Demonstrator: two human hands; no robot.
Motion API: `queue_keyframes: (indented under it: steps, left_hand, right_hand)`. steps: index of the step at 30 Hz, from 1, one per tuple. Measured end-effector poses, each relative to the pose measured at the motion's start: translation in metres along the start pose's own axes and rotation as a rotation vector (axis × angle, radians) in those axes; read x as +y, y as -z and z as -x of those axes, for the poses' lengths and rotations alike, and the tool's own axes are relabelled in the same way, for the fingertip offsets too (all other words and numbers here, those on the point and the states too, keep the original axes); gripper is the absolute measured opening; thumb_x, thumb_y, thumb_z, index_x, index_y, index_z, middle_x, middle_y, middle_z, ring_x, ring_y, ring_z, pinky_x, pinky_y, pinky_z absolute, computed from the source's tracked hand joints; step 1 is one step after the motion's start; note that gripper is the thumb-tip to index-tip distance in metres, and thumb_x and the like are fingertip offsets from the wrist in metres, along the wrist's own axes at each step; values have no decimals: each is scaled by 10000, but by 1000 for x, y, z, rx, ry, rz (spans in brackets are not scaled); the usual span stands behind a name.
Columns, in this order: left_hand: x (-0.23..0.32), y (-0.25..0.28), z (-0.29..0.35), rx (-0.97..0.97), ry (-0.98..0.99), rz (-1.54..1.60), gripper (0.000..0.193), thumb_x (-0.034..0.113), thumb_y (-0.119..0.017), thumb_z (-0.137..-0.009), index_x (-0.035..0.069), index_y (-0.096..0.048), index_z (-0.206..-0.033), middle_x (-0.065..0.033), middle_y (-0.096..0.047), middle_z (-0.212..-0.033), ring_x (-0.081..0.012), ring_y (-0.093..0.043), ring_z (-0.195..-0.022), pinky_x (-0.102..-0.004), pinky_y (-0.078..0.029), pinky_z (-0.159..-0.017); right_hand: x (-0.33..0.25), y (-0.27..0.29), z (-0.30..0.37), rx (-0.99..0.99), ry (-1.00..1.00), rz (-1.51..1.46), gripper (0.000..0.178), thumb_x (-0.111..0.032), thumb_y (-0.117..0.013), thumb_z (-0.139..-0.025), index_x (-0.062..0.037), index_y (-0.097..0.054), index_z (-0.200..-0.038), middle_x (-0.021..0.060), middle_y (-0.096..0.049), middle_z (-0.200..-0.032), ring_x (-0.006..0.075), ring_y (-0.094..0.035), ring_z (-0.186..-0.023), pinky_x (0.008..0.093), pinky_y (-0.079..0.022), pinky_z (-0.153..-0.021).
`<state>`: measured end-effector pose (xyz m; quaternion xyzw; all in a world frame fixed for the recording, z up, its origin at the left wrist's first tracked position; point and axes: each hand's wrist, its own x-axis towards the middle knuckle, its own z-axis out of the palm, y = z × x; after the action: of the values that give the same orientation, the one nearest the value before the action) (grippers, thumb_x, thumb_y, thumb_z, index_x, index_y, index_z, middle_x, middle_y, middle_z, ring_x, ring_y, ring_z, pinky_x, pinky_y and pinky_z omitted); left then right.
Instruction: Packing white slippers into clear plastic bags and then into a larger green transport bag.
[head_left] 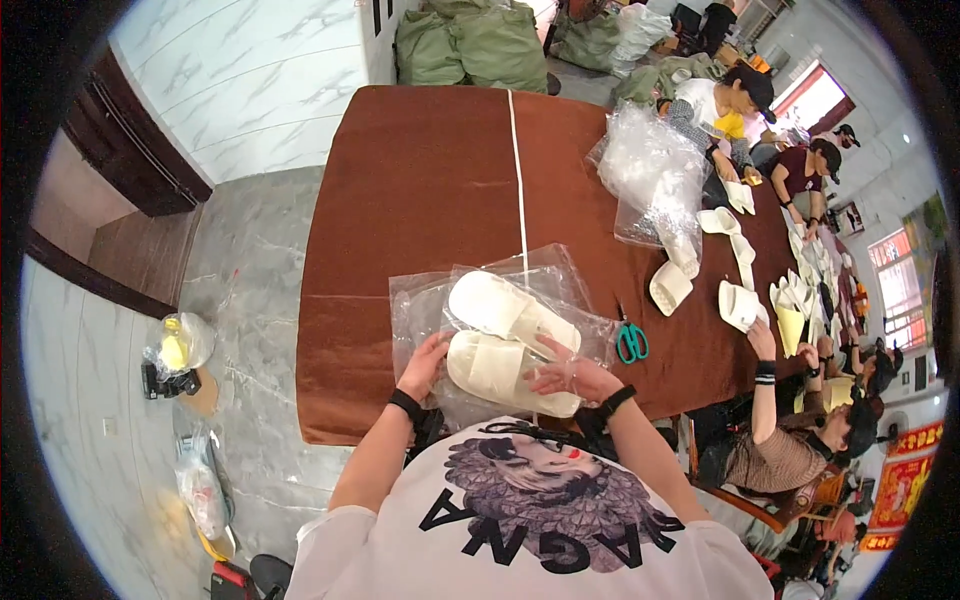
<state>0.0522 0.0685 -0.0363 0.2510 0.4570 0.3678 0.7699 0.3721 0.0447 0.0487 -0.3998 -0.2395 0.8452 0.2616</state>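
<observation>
At frame centre I'm bagging 2 cream slippers [505,345], left hand [424,366] and right hand [566,378] spread on the clear bag [420,310]; next needs sealing.

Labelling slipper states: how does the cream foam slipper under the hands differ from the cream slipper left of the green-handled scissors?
The near cream foam slipper lies inside a clear plastic bag, touched by the left hand and right hand. The far cream slipper lies bare on the brown table, untouched. Both look alike in colour.
</observation>
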Motion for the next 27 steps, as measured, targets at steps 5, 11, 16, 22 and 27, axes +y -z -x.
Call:
queue_keyframes:
  steps: [5, 11, 16, 22, 27]
  left_hand:
    - [-1, 3, -4, 12, 25, -22, 338, 204, -497, -967, 91, -521, -1285, -8, -626, -1101, -118, -601, -934, -248, -486, -783]
    - [20, -19, 13, -52, -3, -134, 325, 222, -498, -968, 71, -544, -1253, -11, -633, -1068, -103, -598, -916, -238, -482, -752]
    - [36, -32, 32, 51, -49, -23, 337, 237, -499, -968, 36, -548, -1234, -15, -640, -1042, -115, -602, -897, -225, -471, -728]
    - [48, -44, 16, 70, -231, -249, 300, 249, -507, -970, -4, -620, -1082, -27, -632, -931, -117, -585, -818, -238, -471, -710]
    - [40, -48, 21, 120, -149, -136, 261, 215, -506, -971, -3, -639, -1024, -13, -631, -887, -98, -558, -783, -240, -459, -668]
  right_hand:
    - [15, 0, -56, -82, 12, 214, 747, -200, -646, -877, -157, -215, -1487, 93, -576, -1151, 218, -633, -947, 345, -534, -772]
    - [23, 16, -70, 119, 143, 196, 477, -226, -590, -928, -121, -429, -1365, 41, -603, -1115, 169, -603, -1003, 315, -514, -821]
    - [-9, -17, -36, 210, 72, -32, 412, -297, -520, -969, -23, -521, -1277, 58, -595, -1211, 149, -587, -1077, 310, -485, -906]
    - [-5, -37, -16, 211, 105, 45, 396, -279, -551, -946, 11, -541, -1215, 76, -618, -1133, 170, -607, -1017, 309, -497, -871]
    - [-7, -52, -7, 249, 159, -92, 316, -251, -526, -952, -23, -565, -1168, 47, -625, -1089, 165, -606, -951, 310, -502, -821]
